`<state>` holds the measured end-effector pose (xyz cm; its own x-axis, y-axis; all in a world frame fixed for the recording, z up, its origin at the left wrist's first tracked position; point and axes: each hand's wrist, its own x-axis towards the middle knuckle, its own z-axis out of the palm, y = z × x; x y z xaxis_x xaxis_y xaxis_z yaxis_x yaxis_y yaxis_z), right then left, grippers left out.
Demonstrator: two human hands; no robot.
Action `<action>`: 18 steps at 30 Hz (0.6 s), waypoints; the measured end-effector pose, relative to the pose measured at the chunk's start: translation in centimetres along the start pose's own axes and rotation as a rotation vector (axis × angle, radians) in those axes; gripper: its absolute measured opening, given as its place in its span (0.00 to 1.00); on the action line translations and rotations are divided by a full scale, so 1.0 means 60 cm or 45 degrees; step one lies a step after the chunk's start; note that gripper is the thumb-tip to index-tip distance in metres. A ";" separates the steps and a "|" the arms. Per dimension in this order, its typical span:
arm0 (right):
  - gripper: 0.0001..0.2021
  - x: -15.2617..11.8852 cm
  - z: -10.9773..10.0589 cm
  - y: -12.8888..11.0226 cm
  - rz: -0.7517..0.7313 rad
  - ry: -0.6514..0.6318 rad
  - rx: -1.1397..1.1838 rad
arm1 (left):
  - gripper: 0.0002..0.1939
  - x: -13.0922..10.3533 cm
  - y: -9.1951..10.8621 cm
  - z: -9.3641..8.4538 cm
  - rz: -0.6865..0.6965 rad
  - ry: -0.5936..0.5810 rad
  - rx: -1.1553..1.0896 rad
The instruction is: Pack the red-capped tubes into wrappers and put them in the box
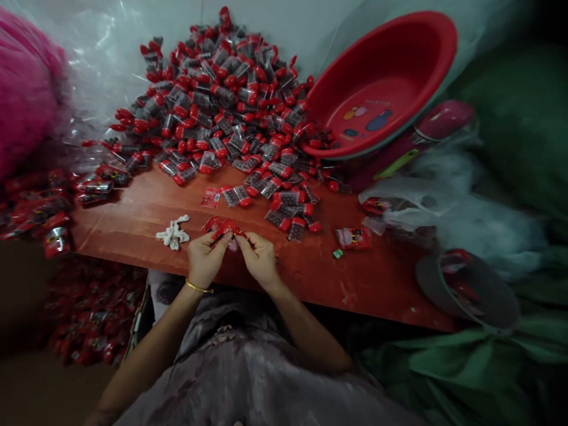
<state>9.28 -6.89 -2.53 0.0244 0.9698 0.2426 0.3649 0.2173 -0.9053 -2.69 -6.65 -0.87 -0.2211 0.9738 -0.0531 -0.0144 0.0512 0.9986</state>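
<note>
Both hands meet near the front edge of the reddish table (146,219). My left hand (207,255), with a gold bangle at the wrist, pinches the left side of a small red packet (227,226). My right hand (261,255) pinches its right side, close to the left fingertips. A small pinkish thing shows between the hands, too small to make out. To the left lies a white crumpled bundle (174,233). Behind the hands is a flat red printed card (210,197). Several clear packs with red ends (290,204) lie right of it.
A large heap of red-ended packs (226,89) rises at the back. A red basin (381,77) leans at the back right. Filled red packets (42,207) lie far left. On the right are a red packet (354,238), plastic bags (461,207) and a grey container (470,290).
</note>
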 end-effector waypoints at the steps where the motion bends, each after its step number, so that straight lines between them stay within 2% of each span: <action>1: 0.17 -0.002 -0.002 -0.001 -0.017 0.016 -0.050 | 0.10 -0.002 -0.002 0.003 -0.003 -0.003 0.015; 6: 0.19 -0.008 -0.001 -0.001 -0.102 0.087 -0.311 | 0.13 -0.003 -0.001 0.020 -0.136 -0.025 -0.073; 9: 0.18 -0.002 -0.006 0.003 -0.155 -0.008 -0.429 | 0.18 -0.001 0.008 0.025 -0.311 -0.058 -0.304; 12: 0.16 0.017 -0.029 0.010 -0.207 -0.074 -0.496 | 0.19 0.004 0.015 0.021 -0.514 -0.014 -0.493; 14: 0.15 0.034 -0.052 0.020 -0.117 0.014 -0.681 | 0.20 0.007 0.017 0.016 -0.585 0.045 -0.534; 16: 0.15 0.047 -0.073 0.035 0.043 0.113 -0.988 | 0.19 0.008 0.017 0.013 -0.602 0.084 -0.545; 18: 0.13 0.051 -0.089 0.052 0.047 0.043 -1.175 | 0.19 0.007 0.015 0.013 -0.607 0.082 -0.545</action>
<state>15.49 -3.85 -2.76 0.0725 0.9674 0.2426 0.9602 -0.0020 -0.2793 -2.05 -6.04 0.02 -0.1520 0.8499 -0.5045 -0.5104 0.3696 0.7765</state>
